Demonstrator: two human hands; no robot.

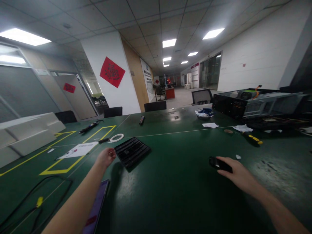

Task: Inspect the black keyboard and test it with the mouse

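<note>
My left hand (107, 157) is closed at the left edge of a black ribbed plastic panel (133, 152), its fingers curled against the corner. The panel is slightly tilted, with a shadow beneath it on the green tabletop (165, 182). On the right, my right hand (235, 170) grips a small black oblong object (219, 164) with a shiny spot near its end; its exact kind is unclear. Under my left forearm lies a flat tablet-like device (98, 204) with a purple screen, partly covered by the arm.
A white tape roll (117, 138) and printed paper (79, 150) lie beyond my left hand. White foam blocks (31, 139) stand left, near a black cable (68, 188). At right are an open computer case (263, 104), a yellow-black screwdriver (253, 139) and a bowl (204, 114).
</note>
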